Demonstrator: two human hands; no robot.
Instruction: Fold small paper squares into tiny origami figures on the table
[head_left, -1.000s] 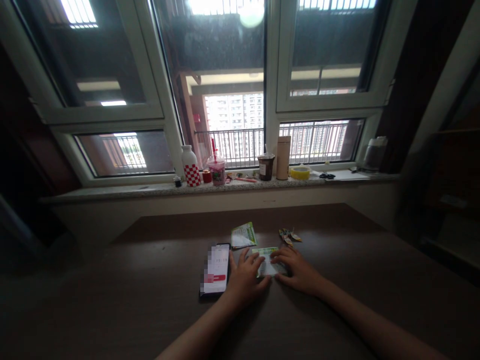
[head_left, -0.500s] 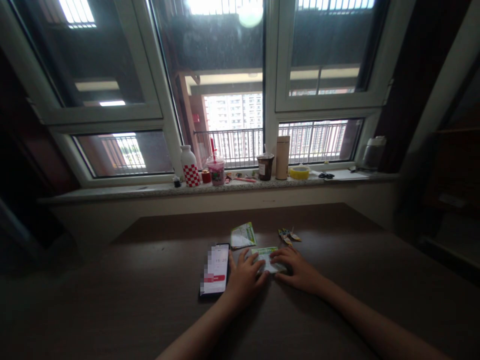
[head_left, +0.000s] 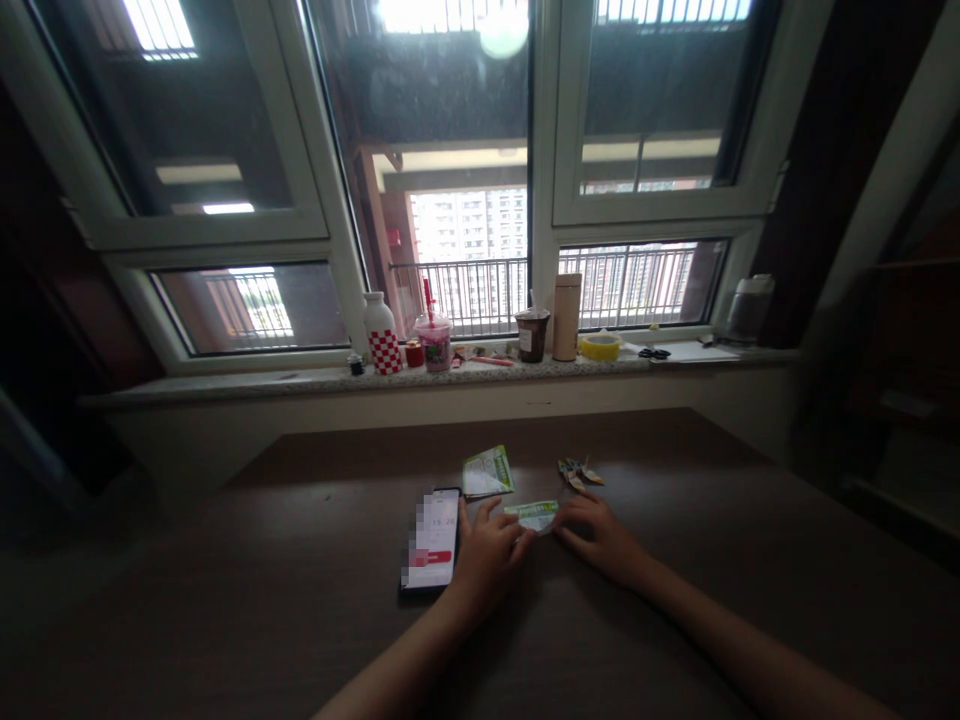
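Note:
A small green-and-white packet (head_left: 534, 516) lies on the brown table between my hands, its front part folded up so that it looks like a narrow strip. My left hand (head_left: 487, 550) holds its lower left edge between thumb and fingers, the other fingers bent. At the right end, my right hand (head_left: 598, 538) pinches the packet's edge with thumb and fingertips. Behind it rests a second green-and-white packet (head_left: 487, 472), partly folded to a slanted shape. A phone (head_left: 433, 545) with a lit screen lies just left of my left hand.
Small crumpled wrappers (head_left: 579, 472) lie beyond my right hand. On the windowsill (head_left: 315, 382) stand a checked bottle (head_left: 384, 340), a pink drink cup (head_left: 434, 342), a dark drink cup (head_left: 532, 336), a tan flask (head_left: 567, 318), yellow tape (head_left: 600, 347) and scissors (head_left: 654, 353).
The packet between my hands has become narrower, its near edge folded away from me. My right hand's fingers have drawn together at its right end. My left hand has barely moved.

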